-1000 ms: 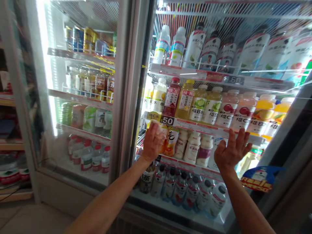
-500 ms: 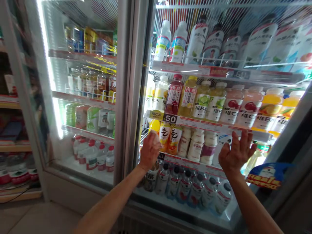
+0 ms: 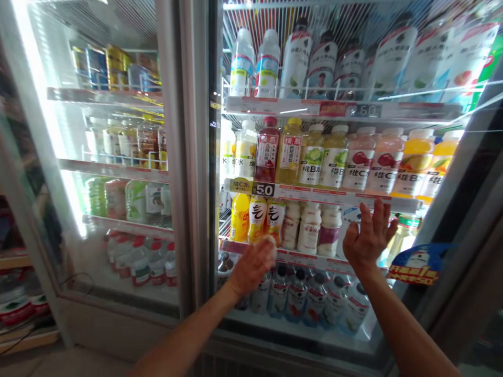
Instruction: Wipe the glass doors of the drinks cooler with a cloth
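a tall metal-framed clear glass door (image 3: 314, 340) fronts the shelves, bearing one blue, red and yellow printed sticker (image 3: 418, 263). the right hand (image 3: 368, 238) is spread near the glass; the left hand (image 3: 251, 269) has its fingers together, pressing a pale crumpled wad (image 3: 270, 248) toward the door, below the shelf's black-and-white "5.0" price tag (image 3: 263, 189). behind, two pink plastic bottles with cherry labels (image 3: 358, 162) read "维c", two lime-labelled yellow-green plastic bottles (image 3: 313, 157) "维b".
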The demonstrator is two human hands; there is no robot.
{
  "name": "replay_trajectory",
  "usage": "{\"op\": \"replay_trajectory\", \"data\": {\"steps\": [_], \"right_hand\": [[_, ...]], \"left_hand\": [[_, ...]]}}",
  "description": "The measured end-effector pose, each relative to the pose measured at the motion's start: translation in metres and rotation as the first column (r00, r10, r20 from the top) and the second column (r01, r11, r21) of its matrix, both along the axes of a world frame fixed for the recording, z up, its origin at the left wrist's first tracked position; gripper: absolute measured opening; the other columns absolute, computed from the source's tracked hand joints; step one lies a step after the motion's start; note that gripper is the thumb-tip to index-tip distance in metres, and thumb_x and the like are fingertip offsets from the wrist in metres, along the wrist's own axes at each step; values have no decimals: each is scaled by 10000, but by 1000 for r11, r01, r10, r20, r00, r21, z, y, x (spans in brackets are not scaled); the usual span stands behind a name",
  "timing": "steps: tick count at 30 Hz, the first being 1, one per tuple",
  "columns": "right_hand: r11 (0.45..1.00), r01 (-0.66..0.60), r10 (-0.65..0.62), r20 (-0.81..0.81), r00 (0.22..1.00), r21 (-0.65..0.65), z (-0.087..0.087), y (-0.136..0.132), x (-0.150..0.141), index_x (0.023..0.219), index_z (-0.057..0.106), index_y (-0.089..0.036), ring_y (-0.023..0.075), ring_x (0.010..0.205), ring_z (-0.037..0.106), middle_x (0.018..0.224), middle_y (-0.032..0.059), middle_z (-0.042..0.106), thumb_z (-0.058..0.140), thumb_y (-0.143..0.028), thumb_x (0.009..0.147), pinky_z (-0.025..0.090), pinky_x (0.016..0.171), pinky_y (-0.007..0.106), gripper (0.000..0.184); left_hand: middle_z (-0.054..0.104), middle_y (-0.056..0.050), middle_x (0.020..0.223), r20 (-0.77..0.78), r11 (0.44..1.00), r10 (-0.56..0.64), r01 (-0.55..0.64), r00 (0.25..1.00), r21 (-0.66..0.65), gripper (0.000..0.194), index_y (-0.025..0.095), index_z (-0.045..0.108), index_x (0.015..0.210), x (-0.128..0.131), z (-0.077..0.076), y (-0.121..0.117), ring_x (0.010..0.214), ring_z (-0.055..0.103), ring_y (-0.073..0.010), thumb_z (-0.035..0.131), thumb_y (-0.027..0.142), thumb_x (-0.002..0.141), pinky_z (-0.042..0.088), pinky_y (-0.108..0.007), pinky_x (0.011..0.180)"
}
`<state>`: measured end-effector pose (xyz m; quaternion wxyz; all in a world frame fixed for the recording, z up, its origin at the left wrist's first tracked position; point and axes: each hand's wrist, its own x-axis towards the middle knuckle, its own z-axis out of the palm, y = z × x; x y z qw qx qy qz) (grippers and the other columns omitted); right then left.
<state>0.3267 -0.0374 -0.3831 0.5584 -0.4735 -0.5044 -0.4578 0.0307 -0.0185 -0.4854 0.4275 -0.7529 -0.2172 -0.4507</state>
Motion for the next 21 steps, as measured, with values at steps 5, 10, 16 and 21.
{"op": "replay_trajectory", "data": {"steps": [5,10,16,21], "right_hand": [[1000,11,-10,59,998,-25,-5,-2,4,1331,392,-205,273,1344,263,1442,120,323,422,-243,821,186,1073,522,513],[1000,20,-21,66,998,16,-7,0,5,1338,379,-209,261,1347,259,1436,118,335,432,-236,824,185,1075,513,517],[1000,4,-4,56,998,-3,-8,-1,5,1337,381,-214,272,1341,270,1441,116,326,431,-234,823,192,1069,526,516],[1000,-3,2,67,998,6,-8,-2,5,1348,360,-230,267,1342,270,1444,107,324,422,-233,826,190,1070,525,526]], "left_hand": [[421,-8,1377,-230,995,-82,91,970,32,191,267,577,1007,11,8,0,1292,350,-151,517,213,834,147,-396,1129],[265,-106,1455,329,995,100,-102,939,-10,200,192,567,1000,-31,45,5,1344,236,-224,494,141,820,160,-465,1108],[413,-4,1384,-435,991,-51,98,899,86,237,272,555,1074,1,26,2,1314,306,-127,513,246,842,155,-351,1131],[355,-49,1418,19,998,-13,11,1000,65,214,233,562,1028,5,91,10,1337,258,-174,490,168,837,120,-419,1132]]}}
